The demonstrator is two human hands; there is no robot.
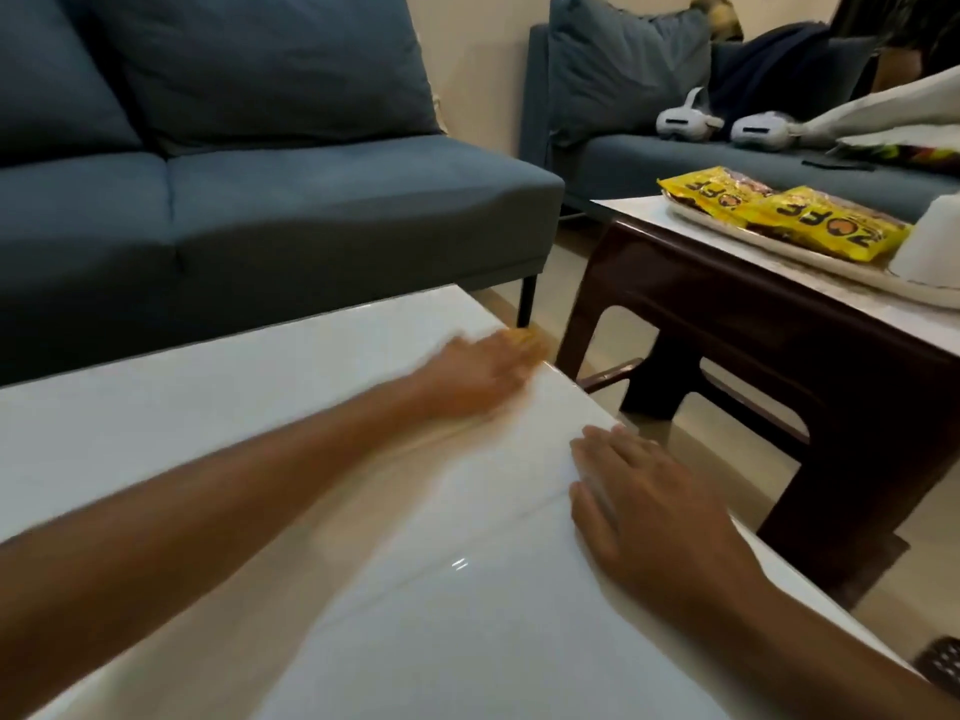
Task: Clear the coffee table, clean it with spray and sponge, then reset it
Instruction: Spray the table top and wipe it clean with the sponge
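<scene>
The white glossy coffee table (218,439) fills the lower part of the view, with nothing on it but my hands. My left hand (478,376) reaches across to the table's far right corner, blurred by motion, pressing a yellow sponge (527,343) onto the surface; only the sponge's far edge shows past my fingers. My right hand (644,506) lies flat with spread fingers on the table's right edge and holds nothing. No spray bottle is in view.
A dark wooden side table (727,304) stands close on the right, bearing a tray (810,257) with yellow snack packets (795,215) and a white roll (935,241). Blue sofas (260,210) stand behind, one holding two white headsets (685,122). Floor gap between tables is narrow.
</scene>
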